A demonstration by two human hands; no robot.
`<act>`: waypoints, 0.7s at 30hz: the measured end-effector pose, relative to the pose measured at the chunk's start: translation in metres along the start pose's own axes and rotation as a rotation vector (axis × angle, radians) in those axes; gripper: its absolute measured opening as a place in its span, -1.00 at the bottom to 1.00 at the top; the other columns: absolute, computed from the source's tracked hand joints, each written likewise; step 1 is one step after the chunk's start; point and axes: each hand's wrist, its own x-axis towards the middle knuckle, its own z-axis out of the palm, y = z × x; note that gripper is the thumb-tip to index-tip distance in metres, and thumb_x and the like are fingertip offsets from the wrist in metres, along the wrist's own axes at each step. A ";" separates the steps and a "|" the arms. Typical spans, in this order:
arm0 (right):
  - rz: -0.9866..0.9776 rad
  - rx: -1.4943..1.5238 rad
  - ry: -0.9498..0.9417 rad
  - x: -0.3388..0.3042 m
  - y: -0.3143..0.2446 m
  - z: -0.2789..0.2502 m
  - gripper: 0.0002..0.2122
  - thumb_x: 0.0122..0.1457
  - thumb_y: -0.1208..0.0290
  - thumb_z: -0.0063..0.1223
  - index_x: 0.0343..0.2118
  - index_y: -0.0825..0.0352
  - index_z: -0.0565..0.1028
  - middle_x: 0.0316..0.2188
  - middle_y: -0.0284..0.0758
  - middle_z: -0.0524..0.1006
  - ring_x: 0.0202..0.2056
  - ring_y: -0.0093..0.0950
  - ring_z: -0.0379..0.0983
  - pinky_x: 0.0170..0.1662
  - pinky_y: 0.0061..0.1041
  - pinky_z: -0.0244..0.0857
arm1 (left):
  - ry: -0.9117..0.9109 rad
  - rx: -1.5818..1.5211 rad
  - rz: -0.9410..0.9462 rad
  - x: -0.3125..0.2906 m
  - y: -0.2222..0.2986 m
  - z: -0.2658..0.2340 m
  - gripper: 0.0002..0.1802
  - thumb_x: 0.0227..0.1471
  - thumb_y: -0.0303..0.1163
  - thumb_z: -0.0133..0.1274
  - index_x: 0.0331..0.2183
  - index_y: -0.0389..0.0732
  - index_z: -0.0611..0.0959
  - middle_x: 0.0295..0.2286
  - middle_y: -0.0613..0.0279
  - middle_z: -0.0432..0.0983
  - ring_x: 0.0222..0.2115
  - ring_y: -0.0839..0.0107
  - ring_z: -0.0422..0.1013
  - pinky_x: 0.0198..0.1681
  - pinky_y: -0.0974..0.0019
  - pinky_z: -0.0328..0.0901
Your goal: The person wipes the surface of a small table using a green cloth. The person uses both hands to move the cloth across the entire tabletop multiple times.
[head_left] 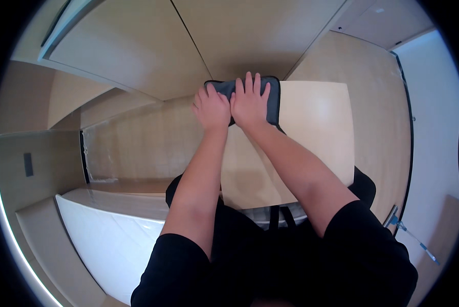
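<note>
In front of you, across the far side, stand tall, smooth, pale wood-coloured cabinet doors, parted by a thin dark seam. Light wood-toned flooring spreads to the left and right, and at your near left lies a broad white mattress with a dark line along its left side. Right before you is a pale wooden tabletop with a smooth, lightly shiny surface; its right half is well lit, and your forearms reach over its near part from black short sleeves. On the floor to your near right, well apart from the table, is a long-handled blue-and-grey tool with a flat, straight head. The flat dark-grey fabric pouch with black edging lies at the far left part of the tabletop, near the cabinet doors, partly covered by your hands. Your right hand rests palm down on its middle, fingers spread and pointing far, thumb out to the left. Your left hand lies just beside it, over the pouch's left part, fingers slightly apart; you cannot tell whether their tips curl around the edge. On the wall at far left sits a small grey rectangular plate.
</note>
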 end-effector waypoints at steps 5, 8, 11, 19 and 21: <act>-0.001 -0.027 -0.140 0.037 -0.004 0.000 -0.55 0.46 0.15 -0.14 0.23 0.33 0.50 0.52 -0.03 0.17 0.56 0.02 -0.11 0.49 0.33 -0.21 | 0.004 0.076 -0.049 0.030 0.005 0.008 -0.66 0.23 -0.21 0.07 0.00 -0.11 0.61 0.05 0.13 0.57 0.10 0.09 0.47 0.17 -0.22 0.30; 0.024 0.016 -0.154 0.052 -0.004 0.001 -0.58 0.47 0.17 -0.15 0.20 0.32 0.51 0.52 -0.03 0.17 0.56 0.01 -0.12 0.49 0.31 -0.18 | 0.012 0.091 -0.080 0.044 0.010 0.010 -0.71 0.22 -0.24 0.08 -0.06 -0.10 0.63 0.01 0.17 0.60 0.05 0.12 0.52 0.13 -0.15 0.34; 0.001 0.006 -0.133 0.066 -0.007 0.006 -0.59 0.46 0.18 -0.13 0.20 0.32 0.51 0.51 -0.03 0.17 0.56 0.01 -0.11 0.49 0.32 -0.18 | 0.044 0.087 -0.069 0.056 0.009 0.011 -0.73 0.21 -0.25 0.09 -0.08 -0.11 0.63 -0.01 0.15 0.61 0.04 0.12 0.53 0.11 -0.16 0.35; -0.060 -0.060 -0.034 0.049 -0.008 0.007 -0.60 0.45 0.16 -0.09 0.19 0.30 0.50 0.52 -0.02 0.15 0.57 -0.02 -0.11 0.49 0.33 -0.20 | 0.017 0.117 -0.048 0.039 0.008 0.002 -0.67 0.20 -0.21 0.13 -0.05 -0.15 0.64 0.02 0.10 0.61 0.13 0.06 0.46 0.25 -0.32 0.23; -0.067 -0.078 -0.037 0.029 -0.003 0.002 -0.57 0.46 0.14 -0.09 0.23 0.29 0.48 0.53 -0.04 0.14 0.57 -0.04 -0.12 0.50 0.32 -0.22 | 0.113 0.141 0.030 0.012 0.010 -0.002 -0.59 0.22 -0.14 0.14 0.00 -0.18 0.63 0.14 0.02 0.53 0.27 -0.01 0.34 0.35 -0.43 0.09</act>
